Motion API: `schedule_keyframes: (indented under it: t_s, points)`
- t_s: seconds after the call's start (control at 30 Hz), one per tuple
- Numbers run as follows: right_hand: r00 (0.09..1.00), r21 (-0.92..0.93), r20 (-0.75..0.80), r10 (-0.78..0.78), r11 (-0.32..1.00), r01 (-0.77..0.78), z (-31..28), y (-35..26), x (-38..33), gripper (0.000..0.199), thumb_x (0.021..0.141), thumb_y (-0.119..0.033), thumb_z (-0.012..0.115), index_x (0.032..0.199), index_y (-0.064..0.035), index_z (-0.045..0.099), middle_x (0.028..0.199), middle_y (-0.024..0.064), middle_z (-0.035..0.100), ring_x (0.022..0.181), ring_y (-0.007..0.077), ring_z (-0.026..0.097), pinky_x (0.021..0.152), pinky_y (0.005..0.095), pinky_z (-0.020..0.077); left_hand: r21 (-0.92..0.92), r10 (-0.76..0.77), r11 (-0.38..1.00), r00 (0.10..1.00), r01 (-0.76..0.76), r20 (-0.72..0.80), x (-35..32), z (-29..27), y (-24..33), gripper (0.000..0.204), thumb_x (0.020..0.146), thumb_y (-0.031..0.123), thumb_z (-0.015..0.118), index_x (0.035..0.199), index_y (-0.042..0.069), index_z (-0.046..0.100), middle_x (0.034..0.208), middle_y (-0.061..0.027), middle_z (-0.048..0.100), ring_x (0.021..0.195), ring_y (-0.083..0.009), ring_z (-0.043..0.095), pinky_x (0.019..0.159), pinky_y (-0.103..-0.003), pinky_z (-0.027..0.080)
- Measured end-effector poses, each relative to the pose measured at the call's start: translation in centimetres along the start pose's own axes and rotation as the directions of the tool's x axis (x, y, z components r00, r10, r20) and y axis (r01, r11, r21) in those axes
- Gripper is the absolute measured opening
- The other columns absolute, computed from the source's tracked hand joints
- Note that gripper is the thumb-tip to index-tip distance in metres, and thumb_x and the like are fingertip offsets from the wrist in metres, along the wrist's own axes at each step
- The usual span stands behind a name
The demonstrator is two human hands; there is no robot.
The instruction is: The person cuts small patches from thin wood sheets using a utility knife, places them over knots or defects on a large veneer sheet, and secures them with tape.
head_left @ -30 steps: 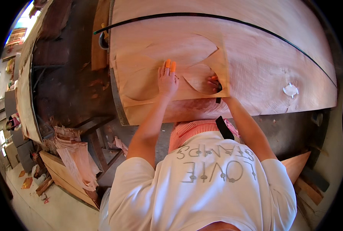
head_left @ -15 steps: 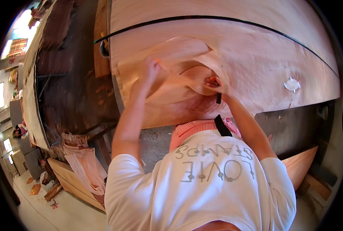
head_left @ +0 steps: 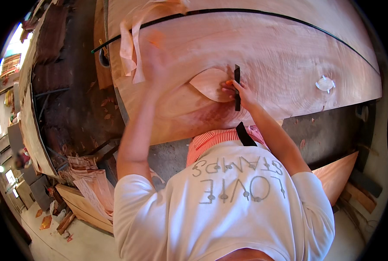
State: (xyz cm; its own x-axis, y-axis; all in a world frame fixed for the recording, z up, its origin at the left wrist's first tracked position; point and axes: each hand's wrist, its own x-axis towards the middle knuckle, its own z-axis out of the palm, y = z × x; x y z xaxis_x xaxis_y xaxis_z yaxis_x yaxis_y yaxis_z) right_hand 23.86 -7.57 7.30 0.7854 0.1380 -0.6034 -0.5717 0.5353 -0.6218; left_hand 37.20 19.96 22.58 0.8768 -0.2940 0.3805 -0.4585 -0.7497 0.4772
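Observation:
A wide sheet of thin wood veneer (head_left: 285,52) lies in front of me. My right hand (head_left: 244,93) grips a narrow flat black bar-like tool (head_left: 237,102), upright in the picture; something orange is on a finger. Under and beside these fingers is a leaf-shaped piece of pale veneer (head_left: 209,85), pointed at its left end. My left hand (head_left: 157,61) is smeared by motion above the sheet, farther left, and its fingers cannot be made out. Near it, loose curling veneer strips (head_left: 131,52) hang about the sheet's far left corner.
A thin black rod (head_left: 229,10) curves across the sheet's far part. At right, a small pale oval patch (head_left: 325,84) is held with tape bits. Scrap veneer (head_left: 91,178) is heaped at lower left. Dark stacked sheets (head_left: 57,56) stand left, beside a wooden board (head_left: 78,200).
My left hand has swept away and the loose veneer strips have moved from around the leaf-shaped piece to the far left. My right hand has turned the black tool upright beside that piece.

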Motion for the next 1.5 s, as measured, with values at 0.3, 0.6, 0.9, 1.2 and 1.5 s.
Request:
schedule_keyframes:
  t_s: [0.3, 0.6, 0.9, 1.2, 1.5]
  points:
    - [0.998, -0.022, -0.062, 0.000, 1.000, -0.002, 0.6, 0.8, 0.6, 0.022, 0.093, -0.024, 0.047, 0.100, -0.0058, 0.057, 0.102, 0.0104, 0.064, 0.087, 0.0187, 0.065, 0.056, 0.0249, 0.0473, 0.050, -0.008, 0.999, 0.960, -0.006, 0.279, -16.7, 12.8, 3.6, 0.051, 0.081, 0.023, 0.057, 0.124, -0.001, 0.044, 0.135, -0.0152, 0.036, 0.126, -0.0307, 0.033, 0.105, -0.040, 0.028]
    - [0.992, -0.081, -0.114, -0.053, 0.996, 0.044, 1.3, 1.7, 0.9, 0.020, 0.093, -0.023, 0.047, 0.100, -0.0078, 0.058, 0.100, 0.0096, 0.065, 0.079, 0.0152, 0.063, 0.053, 0.0224, 0.0426, 0.106, -0.091, 0.992, 0.973, 0.069, 0.212, -17.8, 12.6, 2.6, 0.054, 0.080, 0.025, 0.058, 0.126, 0.001, 0.044, 0.137, -0.0131, 0.035, 0.128, -0.0287, 0.031, 0.104, -0.044, 0.027]
    - [0.996, -0.827, -0.089, 0.018, 0.556, -0.083, -2.3, -5.0, -8.9, 0.023, 0.089, -0.026, 0.052, 0.096, -0.0077, 0.063, 0.068, 0.0007, 0.063, 0.053, 0.0047, 0.047, 0.049, 0.0203, 0.0356, 0.139, -0.082, 0.989, 0.963, 0.048, 0.258, -18.1, 12.9, 2.4, 0.057, 0.080, 0.030, 0.057, 0.127, 0.002, 0.044, 0.138, -0.0132, 0.034, 0.127, -0.0296, 0.031, 0.104, -0.045, 0.026]
    - [0.793, -0.716, -0.393, 0.466, 0.386, -0.581, -9.5, -4.8, -24.0, 0.024, 0.084, -0.029, 0.059, 0.095, -0.0086, 0.064, 0.070, -0.0017, 0.058, 0.052, 0.0042, 0.042, 0.042, 0.0206, 0.0312, 0.167, -0.041, 0.986, 0.946, -0.014, 0.321, -17.8, 13.2, 2.4, 0.059, 0.082, 0.031, 0.055, 0.130, 0.001, 0.039, 0.140, -0.0156, 0.031, 0.128, -0.0343, 0.030, 0.105, -0.046, 0.024]
    - [0.868, -0.710, -0.351, 0.351, 0.505, -0.491, -12.3, -5.4, -25.2, 0.022, 0.084, -0.027, 0.059, 0.092, -0.0079, 0.063, 0.072, -0.0017, 0.060, 0.052, 0.0041, 0.043, 0.043, 0.0209, 0.0320, 0.196, 0.015, 0.976, 0.930, -0.093, 0.367, -17.5, 13.2, 2.8, 0.056, 0.086, 0.034, 0.051, 0.131, 0.001, 0.039, 0.140, -0.0145, 0.032, 0.129, -0.0322, 0.030, 0.105, -0.044, 0.025]
